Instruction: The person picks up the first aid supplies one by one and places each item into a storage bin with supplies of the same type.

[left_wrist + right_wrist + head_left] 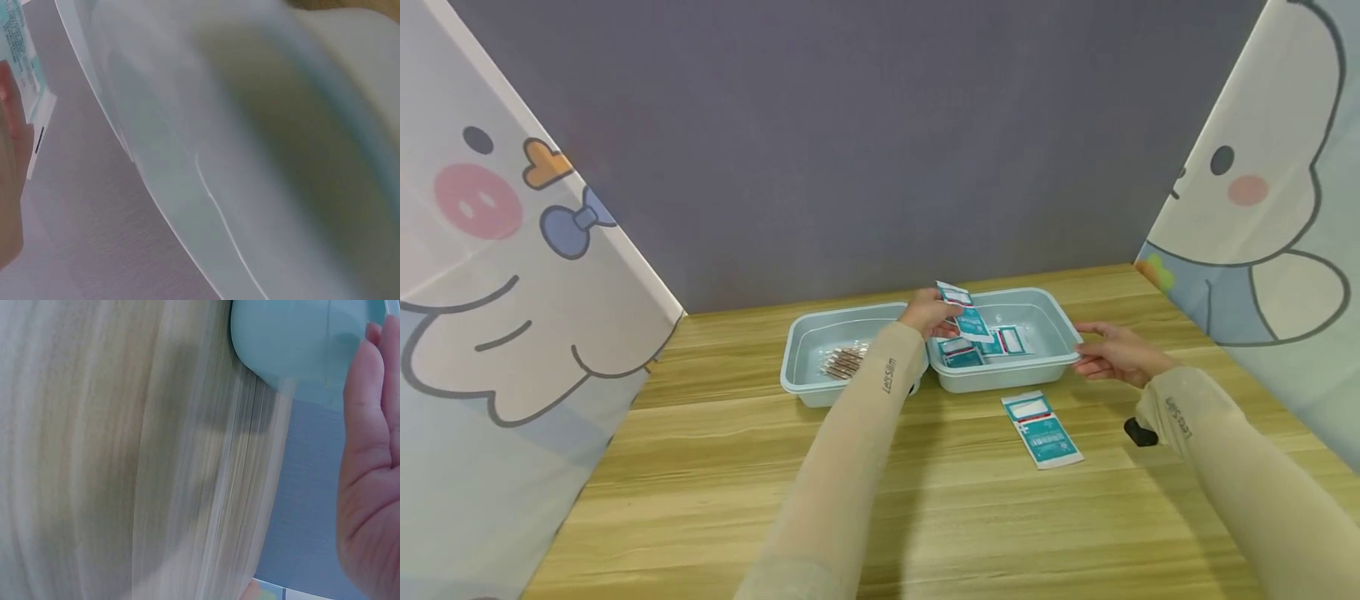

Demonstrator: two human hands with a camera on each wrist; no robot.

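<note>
Teal packet (964, 310) being pinched in left hand (929, 313), hanging above the right tray (1052, 310).
Left fingers are curling round the packet's near edge, over the tray's left rim. Right hand (1112, 352) is lying relaxed, fingers straight, fingertips touching the tray's right rim. Another packet (1042, 428) is lying on the table (700, 467) in front of that tray.

Left tray (797, 350) w/ brown sticks (844, 362)

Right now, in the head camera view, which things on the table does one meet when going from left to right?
Left tray with thin sticks → left hand holding a teal packet → right tray with packets → loose packet on the table → right hand at the right tray's edge → small black object.
</note>
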